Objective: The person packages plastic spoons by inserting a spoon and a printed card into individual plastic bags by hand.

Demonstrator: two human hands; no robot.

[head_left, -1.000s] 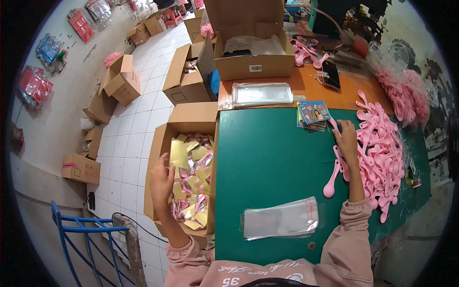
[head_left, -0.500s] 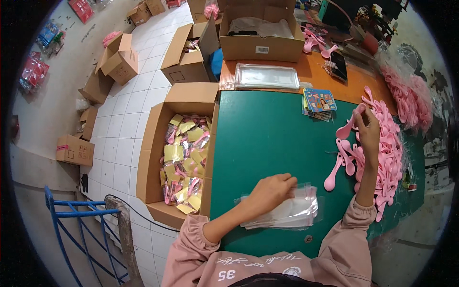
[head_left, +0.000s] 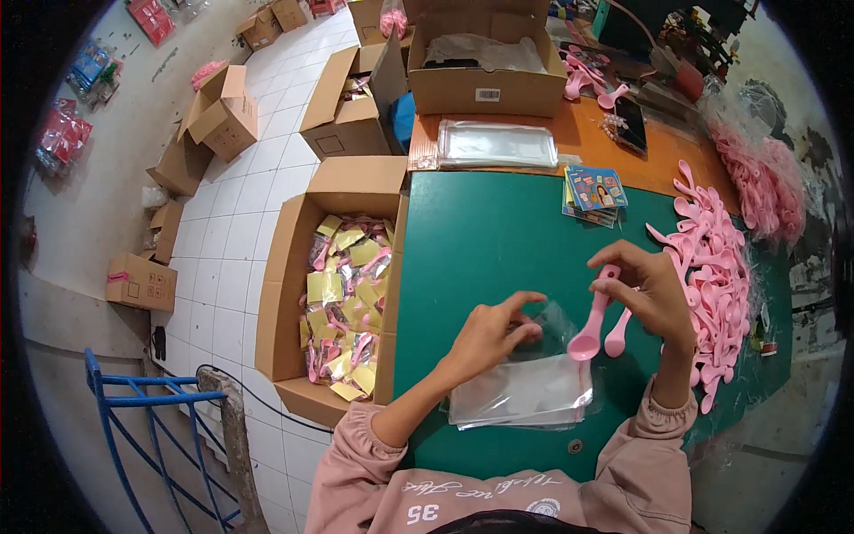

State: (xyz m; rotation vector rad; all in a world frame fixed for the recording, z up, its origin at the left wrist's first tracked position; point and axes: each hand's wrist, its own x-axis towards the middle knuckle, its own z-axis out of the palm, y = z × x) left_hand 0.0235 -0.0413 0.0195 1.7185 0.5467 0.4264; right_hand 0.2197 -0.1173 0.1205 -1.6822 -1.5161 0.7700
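- Pink plastic spoons (head_left: 598,322), two of them, are pinched by their handles in the right hand (head_left: 654,298), bowls hanging down over the green table (head_left: 489,240), just right of a stack of clear plastic bags (head_left: 525,392).
- The left hand (head_left: 489,336) rests on that stack, thumb and fingertips closed on the upper edge of the top bag (head_left: 551,325), which is lifted a little; whether its mouth is open cannot be told.
- The spoons are beside the lifted bag, not inside it; as far as can be judged, this pair is picked and ready but not yet bagged.
- A large loose heap of pink spoons (head_left: 716,276) lies along the right side of the table, near the right hand. Judging by its size, much stock is still unpacked.
- A small stack of printed cards (head_left: 594,191) sits further up the table, untouched, well apart from both hands.
- An open cardboard box (head_left: 294,267) stands on the tiled floor against the table's left edge. It is well filled with finished packets (head_left: 347,303), yellow cards with pink showing, which suggests many sets are already done.
- Behind the green table, an orange surface (head_left: 587,142) carries another flat pile of clear bags (head_left: 496,144) and a brown box (head_left: 487,84).
- More cardboard boxes stand about the floor at the left, and a blue metal frame (head_left: 133,418) is at lower left.
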